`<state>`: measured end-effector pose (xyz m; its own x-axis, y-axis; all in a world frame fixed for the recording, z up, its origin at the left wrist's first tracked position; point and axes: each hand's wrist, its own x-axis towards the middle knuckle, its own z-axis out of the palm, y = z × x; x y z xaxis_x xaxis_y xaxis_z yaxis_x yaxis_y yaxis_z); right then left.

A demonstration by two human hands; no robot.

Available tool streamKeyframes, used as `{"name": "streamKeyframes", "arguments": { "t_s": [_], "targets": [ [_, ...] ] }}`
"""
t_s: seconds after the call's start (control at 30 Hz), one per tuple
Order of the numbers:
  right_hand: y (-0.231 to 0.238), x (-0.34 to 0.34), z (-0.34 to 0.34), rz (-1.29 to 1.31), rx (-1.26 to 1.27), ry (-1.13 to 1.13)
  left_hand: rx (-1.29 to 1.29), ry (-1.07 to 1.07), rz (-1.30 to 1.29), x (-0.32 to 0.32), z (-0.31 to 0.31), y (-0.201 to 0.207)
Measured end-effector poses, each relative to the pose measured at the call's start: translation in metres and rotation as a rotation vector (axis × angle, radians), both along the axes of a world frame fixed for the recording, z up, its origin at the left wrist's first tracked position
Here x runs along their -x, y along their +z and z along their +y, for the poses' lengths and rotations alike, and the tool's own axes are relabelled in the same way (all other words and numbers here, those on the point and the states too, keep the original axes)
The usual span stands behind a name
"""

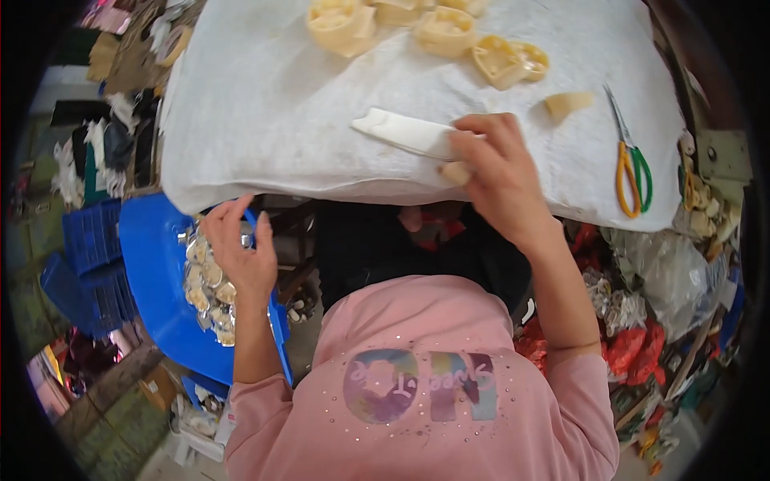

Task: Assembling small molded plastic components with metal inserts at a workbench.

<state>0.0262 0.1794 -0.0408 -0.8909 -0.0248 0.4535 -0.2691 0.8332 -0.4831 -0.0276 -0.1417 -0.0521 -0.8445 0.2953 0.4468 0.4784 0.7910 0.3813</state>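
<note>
workshop | cloth-covered worktable (265, 104) | scissors (626, 147) | blue bin (151, 264) of parts (210, 293) | scraps (644, 353)

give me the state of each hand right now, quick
Left hand: open, at the blue bin, seemingly empty.
Right hand: closed on the right end of the white strip.

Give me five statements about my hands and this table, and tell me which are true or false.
The scissors have one orange and one green handle. True.
The right hand is at the right end of the white strip. True.
The left hand rests on top of the table. False: it is off the table, at the blue tub.
The scissors lie left of the white strip. False: they lie right of it.
Rounded cream pieces lie toward the table's far edge. True.
</note>
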Motion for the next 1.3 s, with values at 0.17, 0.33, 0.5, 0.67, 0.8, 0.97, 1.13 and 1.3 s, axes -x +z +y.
{"name": "streamKeyframes", "arguments": {
  "t_s": [0.17,0.33,0.5,0.67,0.8,0.97,1.13,1.3],
  "targets": [
    [0.007,0.009,0.000,-0.150,-0.150,0.020,-0.166,-0.343,-0.083,0.004,0.071,0.010],
    [0.017,0.016,0.004,-0.282,-0.112,0.034,-0.257,-0.487,-0.116,0.005,0.102,0.006],
    [0.015,0.020,0.010,-0.350,-0.058,0.031,-0.279,-0.539,-0.153,0.008,0.119,0.006],
    [0.007,0.018,0.013,-0.246,0.122,0.053,-0.218,-0.672,-0.073,0.009,0.141,0.008],
    [0.004,0.011,0.015,-0.217,0.187,0.017,-0.021,-0.626,-0.073,0.006,0.158,0.005],
    [0.022,-0.013,0.024,0.009,0.296,-0.269,-0.022,-0.554,-0.046,0.000,0.149,-0.005],
    [0.039,-0.031,0.017,0.136,-0.040,-0.229,-0.054,-0.568,-0.001,-0.011,0.170,0.025],
    [0.038,-0.032,0.000,0.114,-0.012,-0.036,-1.047,-0.490,-1.105,-0.023,0.190,0.021]
  ]
}}
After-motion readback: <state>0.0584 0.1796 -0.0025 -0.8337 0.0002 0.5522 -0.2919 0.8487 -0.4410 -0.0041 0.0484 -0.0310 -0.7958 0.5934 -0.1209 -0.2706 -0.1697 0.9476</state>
